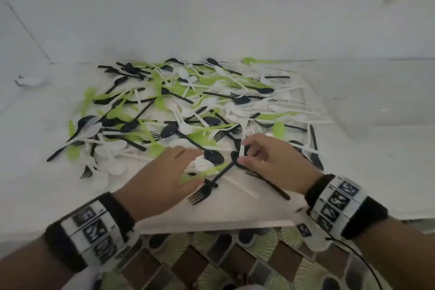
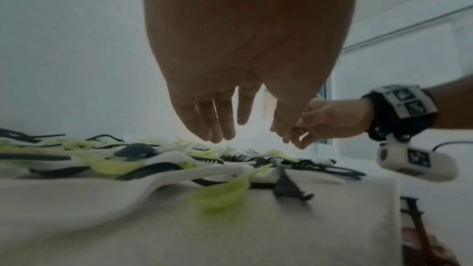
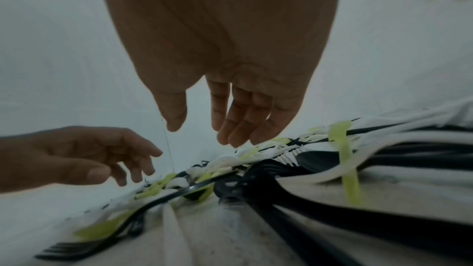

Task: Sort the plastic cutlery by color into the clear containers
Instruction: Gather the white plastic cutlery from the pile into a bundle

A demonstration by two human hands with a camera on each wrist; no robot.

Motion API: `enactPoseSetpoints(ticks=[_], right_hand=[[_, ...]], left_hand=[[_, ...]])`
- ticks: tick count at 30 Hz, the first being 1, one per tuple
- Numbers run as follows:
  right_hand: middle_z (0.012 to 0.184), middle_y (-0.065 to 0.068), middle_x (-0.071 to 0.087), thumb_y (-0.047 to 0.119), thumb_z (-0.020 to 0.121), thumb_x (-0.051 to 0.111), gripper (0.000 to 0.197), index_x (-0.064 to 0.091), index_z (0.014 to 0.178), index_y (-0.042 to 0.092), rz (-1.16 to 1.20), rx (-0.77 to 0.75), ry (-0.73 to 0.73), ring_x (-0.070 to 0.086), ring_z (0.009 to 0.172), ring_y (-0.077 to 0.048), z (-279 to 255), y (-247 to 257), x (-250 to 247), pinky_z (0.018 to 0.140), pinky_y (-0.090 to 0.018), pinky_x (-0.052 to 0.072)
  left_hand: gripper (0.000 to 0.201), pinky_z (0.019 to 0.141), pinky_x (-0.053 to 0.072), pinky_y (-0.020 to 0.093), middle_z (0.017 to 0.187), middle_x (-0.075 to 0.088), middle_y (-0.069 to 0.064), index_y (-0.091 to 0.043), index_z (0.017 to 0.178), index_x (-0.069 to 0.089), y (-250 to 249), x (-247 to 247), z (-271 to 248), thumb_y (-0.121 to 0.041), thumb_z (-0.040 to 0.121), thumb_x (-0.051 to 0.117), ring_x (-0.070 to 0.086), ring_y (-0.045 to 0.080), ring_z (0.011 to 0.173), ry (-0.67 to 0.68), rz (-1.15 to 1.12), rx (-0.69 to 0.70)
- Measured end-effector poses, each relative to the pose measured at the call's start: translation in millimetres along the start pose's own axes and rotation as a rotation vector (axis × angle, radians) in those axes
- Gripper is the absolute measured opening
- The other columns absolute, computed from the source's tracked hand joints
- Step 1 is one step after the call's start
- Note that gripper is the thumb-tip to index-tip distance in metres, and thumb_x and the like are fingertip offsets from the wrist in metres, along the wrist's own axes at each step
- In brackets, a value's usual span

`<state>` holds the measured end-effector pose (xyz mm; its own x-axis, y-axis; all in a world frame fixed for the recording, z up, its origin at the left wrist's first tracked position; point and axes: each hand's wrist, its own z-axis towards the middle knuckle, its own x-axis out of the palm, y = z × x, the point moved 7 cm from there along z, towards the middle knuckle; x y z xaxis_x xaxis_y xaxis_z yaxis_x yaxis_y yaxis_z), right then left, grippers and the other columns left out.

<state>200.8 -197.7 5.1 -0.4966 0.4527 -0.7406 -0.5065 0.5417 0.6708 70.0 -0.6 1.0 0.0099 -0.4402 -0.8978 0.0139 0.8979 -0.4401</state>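
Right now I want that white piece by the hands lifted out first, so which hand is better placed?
Right hand: its thumb and finger already flank the white piece. The left hand lies flat beside it.

Cutlery pile lies on the table, hands at its near edge.

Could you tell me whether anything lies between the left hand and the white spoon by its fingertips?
Nothing visible does: the left hand hovers open right beside the white spoon. A black spoon lies against its far edge, apparently overlapping, and may shift with it.
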Motion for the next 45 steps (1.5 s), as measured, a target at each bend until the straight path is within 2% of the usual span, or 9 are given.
enactPoseSetpoints(ticks=[6,12,17,21,28,33,35,40,45], right_hand=[[0.093,0.014,0.063,0.051,0.093,0.065,0.028,0.062,0.116,0.037,-0.21,-0.02,0.071,0.057,0.082,-0.002,37,10,29,0.084,-0.036,0.054],[0.097,0.009,0.063,0.045,0.095,0.063,0.024,0.066,0.115,0.032,-0.363,-0.089,0.143,0.055,0.093,-0.014,57,30,55,0.077,-0.03,0.043],[0.078,0.013,0.057,0.063,0.086,0.062,0.031,0.058,0.092,0.033,-0.406,-0.127,0.143,0.054,0.077,-0.01,64,36,66,0.069,-0.032,0.047],[0.086,0.015,0.053,0.064,0.083,0.065,0.038,0.057,0.104,0.034,-0.481,-0.127,0.175,0.054,0.082,-0.013,66,34,74,0.073,-0.033,0.049],[0.098,0.009,0.062,0.043,0.09,0.07,0.032,0.06,0.117,0.029,-0.446,-0.036,0.201,0.058,0.093,-0.016,82,31,69,0.077,-0.032,0.049],[0.095,0.007,0.064,0.019,0.088,0.07,0.025,0.062,0.111,0.025,-0.272,0.059,0.137,0.058,0.091,-0.016,96,22,58,0.075,-0.027,0.044],[0.093,0.005,0.065,0.015,0.089,0.065,0.027,0.057,0.114,0.023,-0.25,0.066,0.134,0.06,0.089,-0.019,98,21,57,0.074,-0.029,0.046],[0.096,-0.005,0.065,0.01,0.094,0.053,0.037,0.044,0.128,0.019,-0.135,0.078,-0.007,0.061,0.087,-0.025,104,20,39,0.078,-0.035,0.05],[0.099,-0.006,0.065,0.011,0.096,0.05,0.026,0.044,0.121,0.02,-0.135,0.081,-0.122,0.062,0.089,-0.027,108,14,27,0.08,-0.043,0.054]], left_hand=[[0.033,0.088,0.047,0.031,0.113,0.053,-0.01,-0.031,0.123,0.06,20,14,32,-0.048,0.095,0.06,0.05,0.014,0.106,0.118,0.223,0.028],[0.019,0.083,0.048,0.033,0.101,0.054,-0.013,-0.027,0.111,0.061,27,14,43,-0.04,0.097,0.062,0.049,0.008,0.093,0.151,0.198,0.056],[0.01,0.081,0.049,0.032,0.095,0.057,-0.014,-0.027,0.103,0.06,37,10,47,-0.031,0.096,0.066,0.053,0.006,0.089,0.082,0.059,0.04],[0.012,0.074,0.042,0.023,0.095,0.055,-0.014,-0.024,0.108,0.062,39,0,53,-0.031,0.098,0.064,0.051,-0.004,0.085,0.004,-0.009,0.026],[0.003,0.073,0.043,0.021,0.096,0.06,-0.012,-0.028,0.1,0.062,31,-13,61,-0.031,0.1,0.062,0.054,0.003,0.088,-0.068,-0.143,0.015],[0.004,0.067,0.039,0.01,0.083,0.058,-0.015,-0.018,0.101,0.062,15,-44,62,-0.019,0.102,0.058,0.054,-0.004,0.074,-0.296,-0.233,0.024],[0.004,0.066,0.042,0.01,0.082,0.06,-0.013,-0.019,0.098,0.061,11,-58,62,-0.017,0.101,0.06,0.058,-0.001,0.072,-0.364,-0.309,0.007],[0.01,0.069,0.059,0.029,0.09,0.069,-0.004,-0.014,0.096,0.055,11,-86,57,-0.012,0.096,0.065,0.073,0.014,0.079,-0.496,-0.538,-0.032],[0.022,0.082,0.062,0.046,0.092,0.075,0.001,-0.008,0.092,0.053,39,-82,51,-0.01,0.087,0.075,0.076,0.018,0.084,-0.502,-0.565,-0.176]])
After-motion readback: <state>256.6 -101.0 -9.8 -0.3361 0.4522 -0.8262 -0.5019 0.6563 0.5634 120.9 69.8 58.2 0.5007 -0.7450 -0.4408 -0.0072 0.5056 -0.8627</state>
